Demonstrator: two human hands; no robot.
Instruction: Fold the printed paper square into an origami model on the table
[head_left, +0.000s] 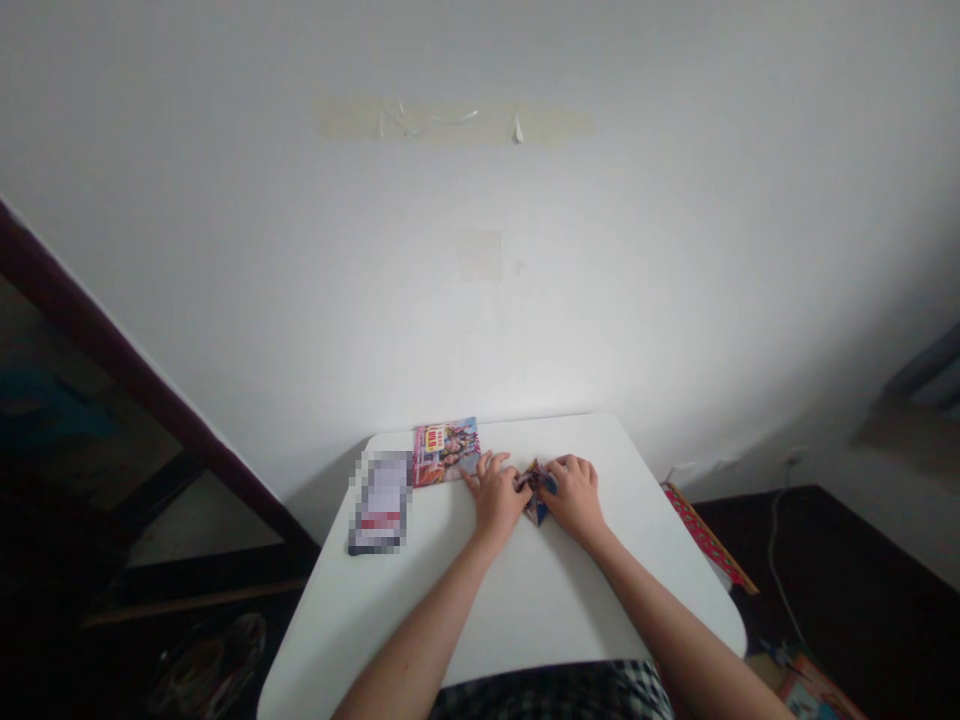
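On the white table [540, 590], my left hand [495, 493] and my right hand [576, 494] meet over a small folded piece of colourful paper [535, 490]. The fingers of both hands are curled and pressed onto the paper, pinching it from either side. Only the paper's pointed middle shows between the hands. A stack of colourful printed sheets [446, 451] lies just left of my left hand, near the table's far edge.
A phone [381, 502] with its screen blurred out lies on the table's left part. A red patterned strip [705, 535] hangs beside the table's right edge. A white wall rises right behind the table. Dark floor with clutter lies on both sides.
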